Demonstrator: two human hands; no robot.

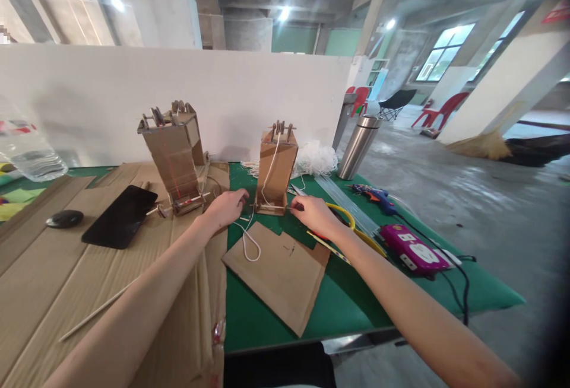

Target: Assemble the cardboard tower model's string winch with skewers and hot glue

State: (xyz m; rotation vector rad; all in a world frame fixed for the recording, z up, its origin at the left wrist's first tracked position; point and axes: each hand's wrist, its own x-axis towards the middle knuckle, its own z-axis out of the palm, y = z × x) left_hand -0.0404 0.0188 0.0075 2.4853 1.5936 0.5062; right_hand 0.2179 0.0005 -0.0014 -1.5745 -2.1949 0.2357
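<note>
A small cardboard tower (276, 168) stands upright on the green tabletop, with short sticks and discs at its top. A white string (271, 165) runs down its front from the top to a thin wooden stick (271, 206) across its base. My right hand (314, 215) pinches the stick's right end. My left hand (229, 205) is left of the tower, fingers bent and apart, holding nothing visible. Beneath it lies a loop of white cord (252, 248). Left of that hand, a larger cardboard tower (171, 159) with similar discs stands on the cardboard sheet.
A cut cardboard piece (278, 275) lies in front. Scissors (345, 213), a glue gun (376, 197), a purple box (412, 250) and a steel flask (360, 148) are at right. At left are a black tablet (120, 216), a mouse (65, 218) and a plastic bottle (31, 148).
</note>
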